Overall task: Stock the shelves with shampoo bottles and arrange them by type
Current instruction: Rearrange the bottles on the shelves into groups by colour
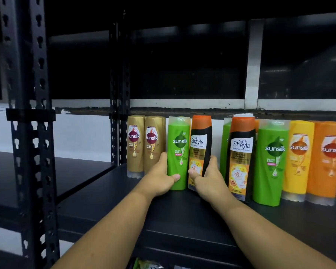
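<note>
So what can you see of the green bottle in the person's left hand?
The green Sunsilk bottle looks like glossy plastic, with a white logo, a small pink label strip and a paler top end. It stands upright on the dark shelf, between a gold bottle and a black-and-orange Shayla bottle. The left hand grips it low, thumb across the front.
</note>
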Action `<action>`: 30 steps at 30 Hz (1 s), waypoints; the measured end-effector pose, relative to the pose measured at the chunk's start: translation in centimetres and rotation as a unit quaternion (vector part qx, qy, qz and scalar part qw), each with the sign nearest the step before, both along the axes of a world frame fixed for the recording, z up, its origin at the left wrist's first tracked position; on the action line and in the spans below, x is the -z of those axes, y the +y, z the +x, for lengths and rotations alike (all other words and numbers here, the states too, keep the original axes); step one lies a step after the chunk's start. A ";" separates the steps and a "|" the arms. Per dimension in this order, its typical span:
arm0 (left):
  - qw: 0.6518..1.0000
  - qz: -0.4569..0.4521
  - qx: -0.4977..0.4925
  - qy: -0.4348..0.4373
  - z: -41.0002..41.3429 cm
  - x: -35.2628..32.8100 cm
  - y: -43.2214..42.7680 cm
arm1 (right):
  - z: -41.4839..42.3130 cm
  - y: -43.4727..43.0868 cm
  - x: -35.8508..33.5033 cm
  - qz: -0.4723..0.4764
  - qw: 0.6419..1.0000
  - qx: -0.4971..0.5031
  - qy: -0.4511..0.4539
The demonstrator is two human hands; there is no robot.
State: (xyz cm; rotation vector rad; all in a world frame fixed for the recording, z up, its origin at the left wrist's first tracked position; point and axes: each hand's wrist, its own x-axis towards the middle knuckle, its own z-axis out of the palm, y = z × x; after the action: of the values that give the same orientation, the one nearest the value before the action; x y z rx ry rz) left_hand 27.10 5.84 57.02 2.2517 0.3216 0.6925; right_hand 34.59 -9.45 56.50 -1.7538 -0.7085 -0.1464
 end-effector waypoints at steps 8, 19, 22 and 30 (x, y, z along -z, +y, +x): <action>0.994 0.060 -0.076 0.052 -0.5 -1.0 -2.0 | -1.8 -0.9 -1.4 -0.075 0.997 0.030 -0.007; 0.993 0.073 -0.070 0.065 -3.0 -1.2 -3.3 | -3.2 -3.8 -2.1 -0.119 0.993 0.003 -0.013; 0.996 0.054 -0.041 0.066 -3.8 -0.9 -3.9 | -3.3 -5.4 -1.8 -0.127 0.992 -0.004 -0.019; 0.996 0.044 0.058 0.044 -3.4 0.1 -7.0 | -2.4 -11.7 -0.3 -0.095 0.994 -0.021 -0.041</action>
State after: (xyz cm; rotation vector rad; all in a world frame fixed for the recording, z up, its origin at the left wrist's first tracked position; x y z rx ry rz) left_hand 23.66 -1.11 56.94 2.3683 0.2047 0.5569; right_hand 32.18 -21.11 56.76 -1.9210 -0.8405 -0.1265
